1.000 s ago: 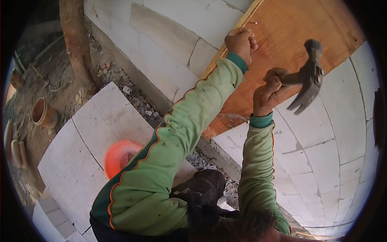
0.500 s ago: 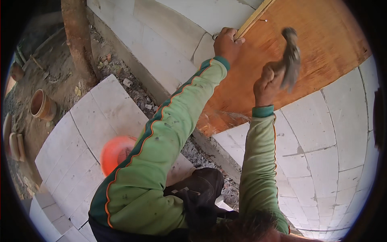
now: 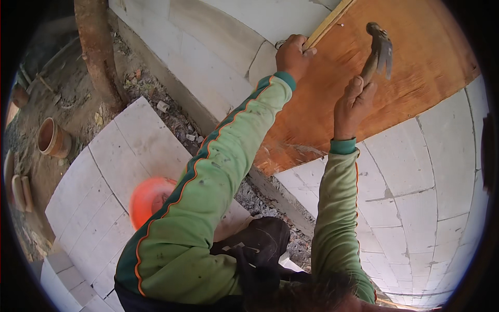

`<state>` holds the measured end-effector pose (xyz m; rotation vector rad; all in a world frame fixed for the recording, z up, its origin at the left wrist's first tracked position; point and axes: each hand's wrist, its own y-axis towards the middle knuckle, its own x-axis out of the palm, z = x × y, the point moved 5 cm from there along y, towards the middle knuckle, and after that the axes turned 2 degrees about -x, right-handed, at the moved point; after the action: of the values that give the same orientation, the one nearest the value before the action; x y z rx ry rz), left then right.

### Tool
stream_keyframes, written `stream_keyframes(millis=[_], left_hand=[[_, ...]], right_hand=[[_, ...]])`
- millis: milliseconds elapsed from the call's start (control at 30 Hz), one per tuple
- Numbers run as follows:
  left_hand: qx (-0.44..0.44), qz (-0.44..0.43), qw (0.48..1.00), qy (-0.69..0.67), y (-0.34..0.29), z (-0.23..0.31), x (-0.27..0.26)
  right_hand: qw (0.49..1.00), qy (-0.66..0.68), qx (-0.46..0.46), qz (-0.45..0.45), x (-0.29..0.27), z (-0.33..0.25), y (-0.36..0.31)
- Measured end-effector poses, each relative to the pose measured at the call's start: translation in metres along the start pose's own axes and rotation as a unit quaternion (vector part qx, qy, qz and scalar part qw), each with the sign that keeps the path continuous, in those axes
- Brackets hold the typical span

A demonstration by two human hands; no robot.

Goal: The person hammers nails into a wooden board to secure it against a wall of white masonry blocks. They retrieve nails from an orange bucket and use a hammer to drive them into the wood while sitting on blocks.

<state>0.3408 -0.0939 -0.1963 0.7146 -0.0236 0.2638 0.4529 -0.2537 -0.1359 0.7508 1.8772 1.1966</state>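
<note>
Left hand [image 3: 293,56]: off the board [image 3: 416,67] face now, clasping the wooden strip [image 3: 328,25] ahead, apparently steadying it.
Right hand [image 3: 353,106]: grasps the hammer [image 3: 383,49], its head swung from rightward to ahead.
Nail [image 3: 341,24]: in the board, ahead-right of left hand.

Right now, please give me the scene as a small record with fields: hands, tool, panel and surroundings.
left hand: curled over the wooden strip at the panel's edge
right hand: grips the hammer by its handle
tool: claw hammer
panel: reddish-brown, nail near the strip
surroundings: orange container, tree trunk
</note>
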Motion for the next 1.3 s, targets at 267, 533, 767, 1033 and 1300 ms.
stream_keyframes(millis=[267,533,767,1033,1300], left_hand=[[-0.021,-0.022,0.999,0.012,-0.009,-0.001,0.005],[-0.031,-0.024,0.999,-0.025,-0.004,-0.005,0.009],[0.062,0.041,0.997,0.031,0.0,0.006,0.002],[0.006,-0.011,1.0,0.017,-0.003,0.0,0.006],[-0.003,-0.022,1.0,0.011,-0.003,0.005,0.003]], right_hand=[[0.993,-0.097,0.054,-0.049,0.02,0.016,0.002],[0.998,0.001,-0.064,0.001,0.016,0.009,-0.003],[0.999,-0.002,0.038,0.014,0.02,0.009,-0.004],[0.995,-0.085,0.035,0.027,0.008,-0.002,-0.006],[0.99,-0.009,-0.119,0.079,-0.008,-0.022,-0.011]])
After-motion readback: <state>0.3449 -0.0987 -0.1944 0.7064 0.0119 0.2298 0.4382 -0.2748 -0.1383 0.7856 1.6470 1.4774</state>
